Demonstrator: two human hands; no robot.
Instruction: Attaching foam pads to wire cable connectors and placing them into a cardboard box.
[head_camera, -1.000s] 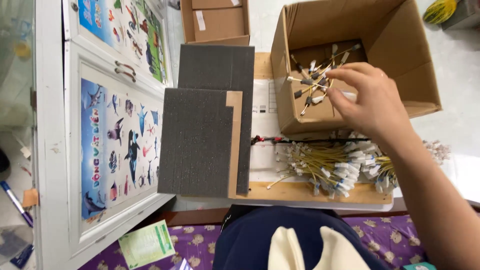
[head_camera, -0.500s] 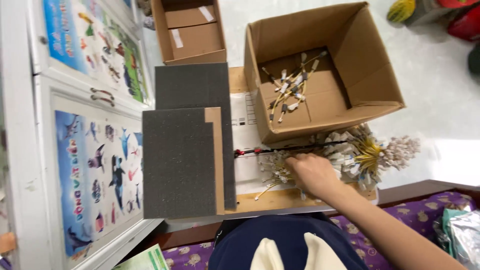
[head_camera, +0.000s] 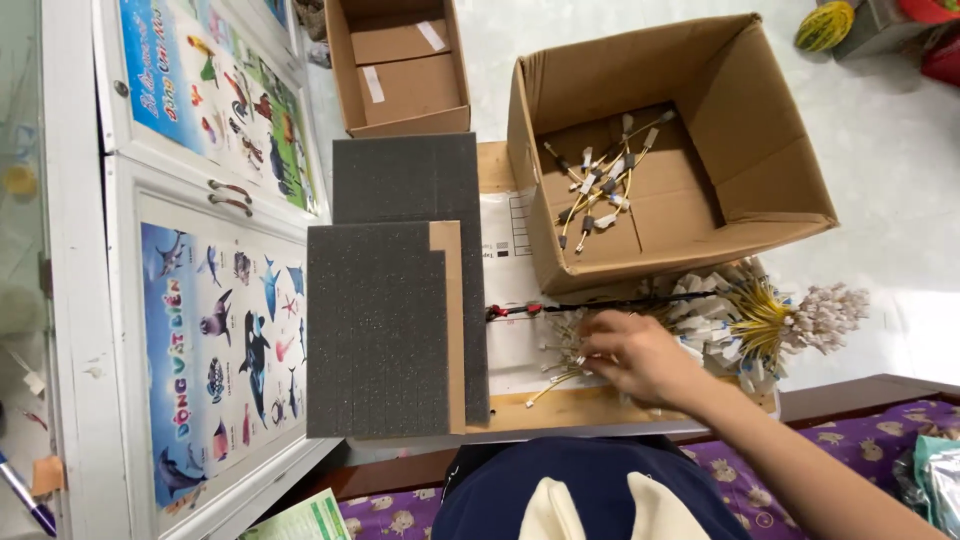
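At the left we see cabinet doors (head_camera: 200, 250) with animal posters, then two dark foam pads (head_camera: 385, 325) lying on the wooden surface (head_camera: 560, 408). Next comes our right hand (head_camera: 640, 358), palm down on a heap of yellow cables (head_camera: 720, 320) with white plugs; we cannot tell whether its grip is closed on any. Behind the heap, an open cardboard box (head_camera: 740, 170) holds a few more cables. Our left hand is out of sight.

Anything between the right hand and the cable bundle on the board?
Nothing visible. The right hand rests directly on the near end of the cable bundle; the open cardboard box stands beyond it, not between.
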